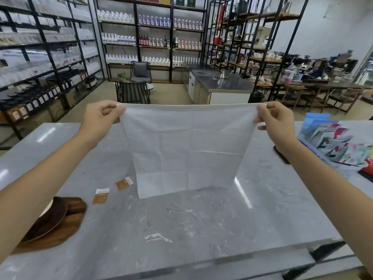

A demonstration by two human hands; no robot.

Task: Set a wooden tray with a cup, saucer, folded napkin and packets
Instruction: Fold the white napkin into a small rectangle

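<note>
Both hands, left [101, 118] and right [276, 122], pinch the napkin's [187, 150] top corners. A crooked fold could drag its hem across the packets [113, 188] at 8 o'clock.

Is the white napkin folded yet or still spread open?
Spread open. Left hand and right hand pinch the napkin's top corners; it hangs flat, showing only creases.

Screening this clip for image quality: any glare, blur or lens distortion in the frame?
Head view: bright glare streaks on the grey marble counter, beside the white napkin and at the left edge; wide-angle bending bows the shelving and the counter's edges; background shelves and the wooden tray look soft; the left hand and right hand are fairly sharp.
</note>
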